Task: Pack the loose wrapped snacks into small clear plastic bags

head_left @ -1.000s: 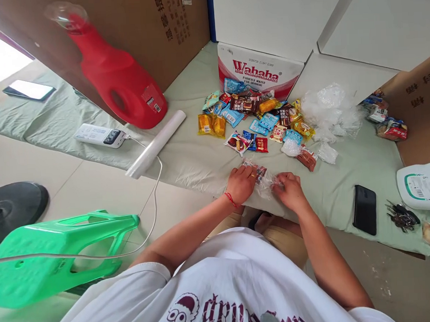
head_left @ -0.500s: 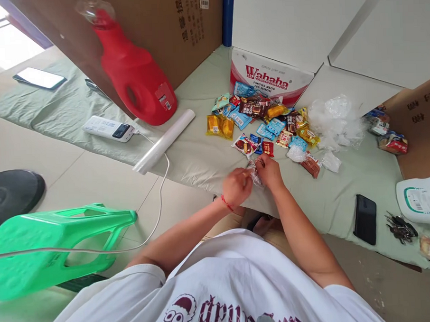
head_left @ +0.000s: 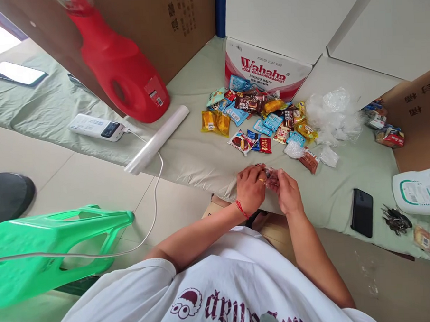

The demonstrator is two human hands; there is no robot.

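My left hand (head_left: 252, 188), with a red cord at the wrist, is closed on one side of a small clear-wrapped snack packet (head_left: 272, 177). On the packet's other side, my right hand (head_left: 289, 193) grips it with the fingers bent. The packet is mostly hidden by my fingers, and its contents are hard to make out. Just beyond my hands lie a round-cake packet (head_left: 242, 142), a small red packet (head_left: 265, 145) and blue packets. Farther back is a heap of wrapped snacks (head_left: 250, 104) in front of a Wahaha carton (head_left: 268, 68).
Crumpled clear plastic (head_left: 336, 115) lies right of the heap. A clear film roll (head_left: 157, 140), power bank (head_left: 96, 127) and red jug (head_left: 125, 65) are at left. A black phone (head_left: 362, 212), keys (head_left: 396, 220) and white bottle (head_left: 419, 192) lie right. A green stool (head_left: 62, 248) stands on the floor.
Both hands have moved slightly right and nearer my body with the packet between them. My left hand has turned over it, and my right hand now faces it from the side.
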